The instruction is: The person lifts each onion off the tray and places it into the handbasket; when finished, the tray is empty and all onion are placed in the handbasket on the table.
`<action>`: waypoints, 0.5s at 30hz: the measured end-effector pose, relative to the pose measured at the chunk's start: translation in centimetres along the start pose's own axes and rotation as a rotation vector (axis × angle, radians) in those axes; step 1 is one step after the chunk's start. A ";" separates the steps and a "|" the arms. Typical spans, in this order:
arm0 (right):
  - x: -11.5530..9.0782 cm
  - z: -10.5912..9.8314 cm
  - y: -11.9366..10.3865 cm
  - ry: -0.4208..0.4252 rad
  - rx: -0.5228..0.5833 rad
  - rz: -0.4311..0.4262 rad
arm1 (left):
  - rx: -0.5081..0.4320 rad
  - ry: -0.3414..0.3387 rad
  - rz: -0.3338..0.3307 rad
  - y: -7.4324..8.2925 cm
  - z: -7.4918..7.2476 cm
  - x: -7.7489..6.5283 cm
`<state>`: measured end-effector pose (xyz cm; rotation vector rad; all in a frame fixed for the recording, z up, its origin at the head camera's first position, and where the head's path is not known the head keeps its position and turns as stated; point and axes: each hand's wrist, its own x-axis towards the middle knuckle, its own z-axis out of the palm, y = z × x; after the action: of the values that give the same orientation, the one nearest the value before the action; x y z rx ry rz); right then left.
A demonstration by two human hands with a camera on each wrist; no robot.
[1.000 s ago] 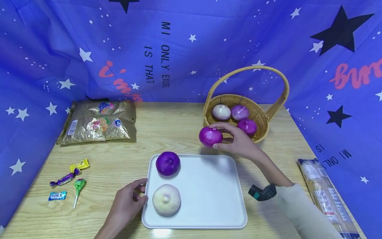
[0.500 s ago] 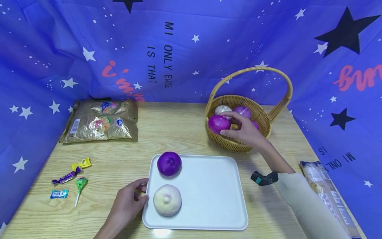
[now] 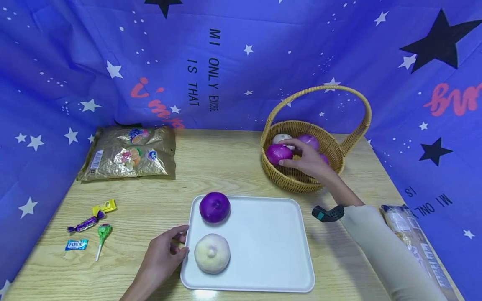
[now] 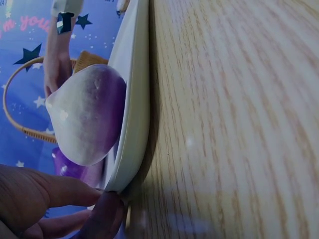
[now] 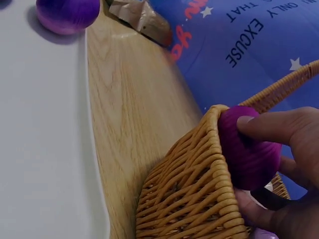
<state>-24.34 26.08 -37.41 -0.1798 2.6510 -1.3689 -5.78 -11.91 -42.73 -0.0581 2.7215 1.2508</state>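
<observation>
Person's right hand (image 3: pixel 311 162) pinches magenta onion (image 3: pixel 278 154) at left side of wicker basket (image 3: pixel 290 183), other onions in there; left hand (image 3: pixel 162 253) pinches tray (image 3: pixel 271 246) by left edge, dark purple onion (image 3: pixel 215 207) and pale onion (image 3: pixel 212 253) on it

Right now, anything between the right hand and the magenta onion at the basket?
Nothing visible: the right hand grips the magenta onion. The white onion sits behind it in the basket, not between them.

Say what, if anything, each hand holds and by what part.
Right hand holds a magenta onion by its right side. Left hand touches the white tray at its left edge; whether gripped, I can't tell.
</observation>
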 end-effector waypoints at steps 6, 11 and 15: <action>1.0 0.7 0.4 -0.014 -0.099 -0.009 | -0.005 -0.003 -0.010 -0.1 0.0 0.1; 1.5 1.1 0.8 -0.029 -0.117 0.009 | -0.010 0.000 -0.018 -0.2 0.1 0.1; 1.6 1.1 1.0 -0.044 -0.141 0.007 | -0.014 -0.003 -0.025 -0.2 0.1 0.1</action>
<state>-25.79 25.50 -38.97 -0.2140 2.7093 -1.1624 -5.83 -11.98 -42.97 -0.0912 2.7013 1.2620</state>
